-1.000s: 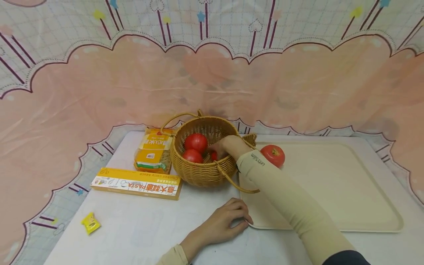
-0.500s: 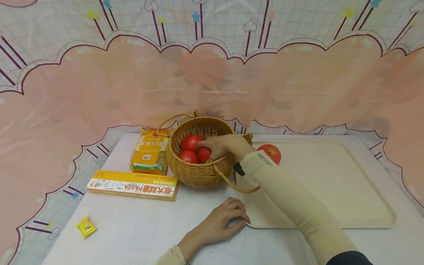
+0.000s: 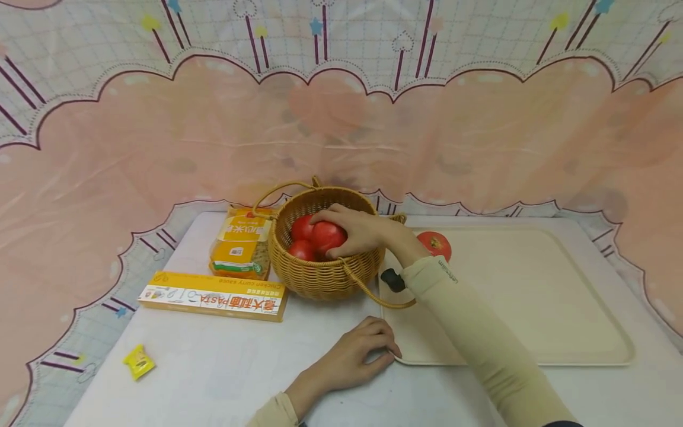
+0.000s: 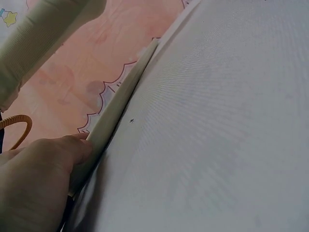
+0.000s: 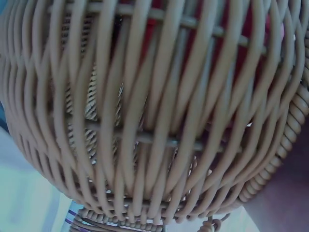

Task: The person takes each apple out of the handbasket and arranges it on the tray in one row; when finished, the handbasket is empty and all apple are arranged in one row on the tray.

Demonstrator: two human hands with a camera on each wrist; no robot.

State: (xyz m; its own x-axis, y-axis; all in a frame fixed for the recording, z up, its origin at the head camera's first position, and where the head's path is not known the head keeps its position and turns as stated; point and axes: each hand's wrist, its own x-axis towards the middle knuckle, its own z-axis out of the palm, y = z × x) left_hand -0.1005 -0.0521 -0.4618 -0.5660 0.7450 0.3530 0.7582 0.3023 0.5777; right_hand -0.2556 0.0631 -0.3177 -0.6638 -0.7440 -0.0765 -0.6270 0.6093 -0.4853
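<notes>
My right hand [image 3: 357,228] reaches into a round wicker basket [image 3: 320,281] and grips a red tomato [image 3: 326,237] above the basket's bottom. Two more tomatoes lie beside it, one at the back [image 3: 302,228] and one in front [image 3: 301,251]. In the right wrist view the basket's woven wall [image 5: 154,116] fills the picture, with red showing through the gaps. My left hand [image 3: 354,356] pinches the near left corner of a cream tray [image 3: 523,296]; the left wrist view has its fingers at the tray's edge [image 4: 113,108]. Another tomato [image 3: 434,245] sits on the tray.
Left of the basket lie a yellow bag of grain [image 3: 242,243] and a long pasta box [image 3: 213,296]. A small yellow wrapped candy [image 3: 139,362] is at the table's left. The basket's rope handle [image 3: 381,299] hangs over the tray's edge. A patterned curtain [image 3: 341,136] stands behind.
My right hand has come up a little inside the basket, lifting a tomato that was mostly hidden into plain view. My left hand stays at the tray corner.
</notes>
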